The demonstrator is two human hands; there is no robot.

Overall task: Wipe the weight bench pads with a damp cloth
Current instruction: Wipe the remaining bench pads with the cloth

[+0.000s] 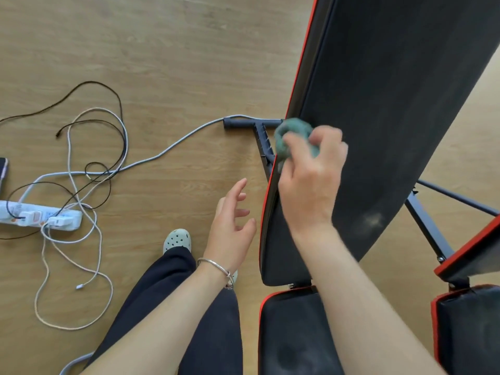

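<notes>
A long black back pad (392,104) with red trim slants up across the right half of the view, dusty near its lower right. My right hand (311,180) grips a bunched teal cloth (290,136) and presses it against the pad's left edge. The hand and cloth are blurred. My left hand (232,226) hovers open beside the pad's left side, fingers spread, a silver bangle on the wrist. Below the back pad sits the black seat pad (289,334), also red-trimmed.
The bench's dark metal frame (259,131) rests on the wooden floor. A second red-trimmed pad (468,326) and struts (427,226) stand at right. A power strip (40,216) with tangled cables (94,169) lies at left. My leg and pale shoe (177,239) are beside the bench.
</notes>
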